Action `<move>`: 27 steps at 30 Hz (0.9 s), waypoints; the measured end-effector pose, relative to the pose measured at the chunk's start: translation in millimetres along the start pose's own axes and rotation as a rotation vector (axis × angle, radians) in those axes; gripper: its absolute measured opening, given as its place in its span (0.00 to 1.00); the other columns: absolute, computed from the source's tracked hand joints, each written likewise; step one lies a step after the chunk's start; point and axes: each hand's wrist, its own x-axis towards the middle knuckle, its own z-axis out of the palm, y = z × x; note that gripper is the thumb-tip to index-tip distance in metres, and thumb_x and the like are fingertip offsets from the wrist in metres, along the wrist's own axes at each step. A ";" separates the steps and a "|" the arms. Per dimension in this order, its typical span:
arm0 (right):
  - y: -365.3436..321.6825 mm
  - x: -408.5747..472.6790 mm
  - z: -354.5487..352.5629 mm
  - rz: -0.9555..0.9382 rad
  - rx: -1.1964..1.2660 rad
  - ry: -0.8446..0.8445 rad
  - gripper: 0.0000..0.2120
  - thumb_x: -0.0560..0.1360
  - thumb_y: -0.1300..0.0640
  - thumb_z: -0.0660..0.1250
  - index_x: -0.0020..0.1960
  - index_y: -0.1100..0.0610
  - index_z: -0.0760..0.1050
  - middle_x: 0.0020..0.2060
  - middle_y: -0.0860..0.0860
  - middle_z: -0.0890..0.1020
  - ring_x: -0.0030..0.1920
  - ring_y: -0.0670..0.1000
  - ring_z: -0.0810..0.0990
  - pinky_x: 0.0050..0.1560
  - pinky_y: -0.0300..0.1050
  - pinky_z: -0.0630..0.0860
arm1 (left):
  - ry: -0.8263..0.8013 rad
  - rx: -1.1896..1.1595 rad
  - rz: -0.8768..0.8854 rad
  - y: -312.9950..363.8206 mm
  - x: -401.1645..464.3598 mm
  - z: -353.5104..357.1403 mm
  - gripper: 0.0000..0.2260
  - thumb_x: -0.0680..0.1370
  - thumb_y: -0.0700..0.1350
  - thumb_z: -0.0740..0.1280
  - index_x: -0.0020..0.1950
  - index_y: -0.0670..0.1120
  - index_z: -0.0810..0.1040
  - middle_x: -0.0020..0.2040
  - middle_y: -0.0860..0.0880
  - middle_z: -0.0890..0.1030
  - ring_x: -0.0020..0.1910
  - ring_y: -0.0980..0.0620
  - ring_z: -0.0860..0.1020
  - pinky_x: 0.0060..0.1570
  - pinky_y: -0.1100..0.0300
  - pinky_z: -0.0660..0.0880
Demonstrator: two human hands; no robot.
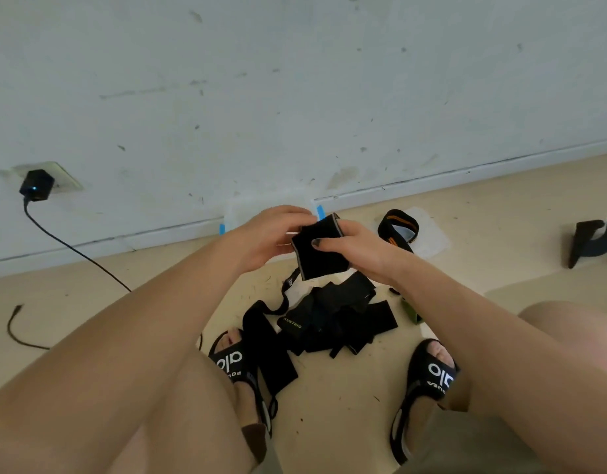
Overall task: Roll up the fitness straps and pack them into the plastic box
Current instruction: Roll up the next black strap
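Both hands hold a black fitness strap (321, 254) above the floor. My left hand (268, 234) grips its left edge with curled fingers. My right hand (355, 246) pinches its right side, thumb on the front. A thin tail hangs from the strap toward the floor. Below lies a pile of loose black straps (336, 323), and one long strap (268, 347) runs across my left foot. A clear plastic box (237, 212) with blue clips stands against the wall, mostly hidden behind my hands. A black and orange strap (398, 229) lies on the box's clear lid (432, 234).
My two sandalled feet (432, 367) flank the pile. A black charger (37, 184) sits in a wall socket at left, its cable (76, 251) trailing over the floor. A dark object (593, 237) lies at the far right. The wall is close ahead.
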 end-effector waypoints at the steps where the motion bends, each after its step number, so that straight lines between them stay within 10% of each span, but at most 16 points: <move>1: -2.8 1.5 1.7 0.009 0.009 -0.029 0.13 0.81 0.63 0.67 0.65 0.56 0.78 0.58 0.57 0.85 0.59 0.56 0.84 0.57 0.48 0.83 | 0.040 0.015 0.016 -1.1 3.9 -1.4 0.10 0.80 0.44 0.71 0.61 0.46 0.80 0.56 0.46 0.83 0.54 0.49 0.82 0.48 0.59 0.78; 5: 1.2 12.3 -1.0 0.111 -0.024 -0.153 0.16 0.79 0.66 0.68 0.67 0.59 0.77 0.58 0.59 0.85 0.59 0.58 0.85 0.62 0.52 0.82 | 0.246 -0.011 0.010 -3.4 17.6 -15.9 0.11 0.74 0.34 0.72 0.52 0.46 0.79 0.50 0.47 0.78 0.44 0.51 0.74 0.40 0.59 0.73; 15: 107.4 72.7 5.2 0.405 -0.206 0.073 0.21 0.77 0.71 0.66 0.69 0.63 0.74 0.54 0.61 0.81 0.47 0.54 0.80 0.47 0.44 0.79 | 0.165 0.960 -0.115 -6.7 31.0 -53.9 0.17 0.71 0.44 0.77 0.52 0.45 0.72 0.46 0.48 0.76 0.39 0.50 0.72 0.34 0.57 0.66; 20: 150.4 103.9 32.3 0.394 -0.689 -0.062 0.28 0.79 0.62 0.69 0.78 0.56 0.68 0.68 0.57 0.77 0.65 0.56 0.77 0.63 0.44 0.75 | 0.220 1.059 -0.157 -9.3 46.5 -69.9 0.19 0.72 0.46 0.76 0.57 0.46 0.72 0.51 0.47 0.78 0.48 0.46 0.77 0.37 0.56 0.68; 27: 207.7 136.2 91.9 0.694 -0.400 0.045 0.42 0.76 0.51 0.75 0.80 0.62 0.55 0.72 0.60 0.72 0.68 0.59 0.75 0.60 0.47 0.78 | 0.010 1.142 -0.243 -29.5 78.5 -60.6 0.16 0.75 0.49 0.74 0.38 0.45 0.69 0.38 0.48 0.73 0.36 0.50 0.73 0.30 0.58 0.67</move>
